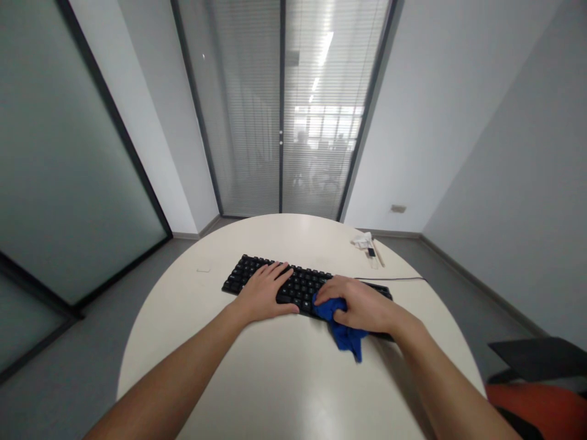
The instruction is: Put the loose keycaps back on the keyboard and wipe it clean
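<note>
A black computer keyboard [305, 286] lies at a slant across the middle of the round white table. My left hand [266, 293] rests on its left half, fingers spread over the keys and thumb stretched along the near edge. Bunched in my right hand [362, 302] is a blue cloth [343, 333], pressed against the keys right of centre. One end of the cloth hangs over the near edge onto the tabletop. My right hand and wrist hide much of the keyboard's right end.
The keyboard's black cable [394, 279] runs right over the edge of the white table [257, 379]. Small items, among them a crumpled white wrapper [362, 240] and a thin stick [378, 252], lie at the back right. A red and black chair [536, 406] stands at right.
</note>
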A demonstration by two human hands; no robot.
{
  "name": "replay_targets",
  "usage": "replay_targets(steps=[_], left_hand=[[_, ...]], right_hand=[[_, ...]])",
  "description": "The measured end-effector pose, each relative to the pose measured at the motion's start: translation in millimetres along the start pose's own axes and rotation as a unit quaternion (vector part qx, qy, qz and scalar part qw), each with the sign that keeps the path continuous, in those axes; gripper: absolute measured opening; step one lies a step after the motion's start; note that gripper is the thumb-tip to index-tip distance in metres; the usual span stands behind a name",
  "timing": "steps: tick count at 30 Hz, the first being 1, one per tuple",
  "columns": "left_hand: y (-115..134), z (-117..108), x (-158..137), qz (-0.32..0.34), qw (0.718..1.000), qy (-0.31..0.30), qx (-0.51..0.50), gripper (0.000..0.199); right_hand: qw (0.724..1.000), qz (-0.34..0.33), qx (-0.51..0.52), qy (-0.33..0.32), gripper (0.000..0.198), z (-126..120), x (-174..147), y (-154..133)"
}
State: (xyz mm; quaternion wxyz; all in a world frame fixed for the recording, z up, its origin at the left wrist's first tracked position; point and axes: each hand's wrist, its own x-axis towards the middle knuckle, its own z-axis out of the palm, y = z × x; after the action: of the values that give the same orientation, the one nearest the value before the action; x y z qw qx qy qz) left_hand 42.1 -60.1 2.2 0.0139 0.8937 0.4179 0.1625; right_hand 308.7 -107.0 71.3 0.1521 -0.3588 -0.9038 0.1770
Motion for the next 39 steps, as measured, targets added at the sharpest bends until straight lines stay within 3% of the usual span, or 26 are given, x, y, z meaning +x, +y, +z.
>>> replay_targets(steps=[4, 12, 18, 21, 29, 35, 39], left_hand=[[1, -1, 0, 0.001, 1.000, -0.003, 0.002, 0.098], [-1, 1, 0, 0.000, 1.000, -0.011, 0.007, 0.098], [-2, 2, 0, -0.002, 1.000, -0.010, 0.004, 0.099], [-1, 2, -1, -0.001, 1.000, -0.009, 0.003, 0.099], [-1, 2, 0, 0.001, 1.000, -0.001, 0.005, 0.097], [-1, 3, 0, 0.000, 1.000, 0.000, 0.002, 0.096], [-1, 3, 0, -0.016, 1.000, 0.004, 0.007, 0.096]], right_hand=[[0.999, -0.010, 0.006, -0.029, 0.052, 3, 2, -5], [0.998, 0.040, 0.014, -0.047, 0.048, -3, -9, -1], [0.997, 0.063, 0.042, 0.010, 0.052, -7, -11, 17], [0.997, 0.067, 0.043, 0.003, 0.055, -4, -11, 22], [0.997, 0.057, 0.049, -0.026, 0.030, -3, -7, 16], [0.997, 0.057, 0.028, -0.053, 0.035, -6, -8, 12], [0.998, 0.057, 0.019, -0.034, 0.035, -6, -5, 6]])
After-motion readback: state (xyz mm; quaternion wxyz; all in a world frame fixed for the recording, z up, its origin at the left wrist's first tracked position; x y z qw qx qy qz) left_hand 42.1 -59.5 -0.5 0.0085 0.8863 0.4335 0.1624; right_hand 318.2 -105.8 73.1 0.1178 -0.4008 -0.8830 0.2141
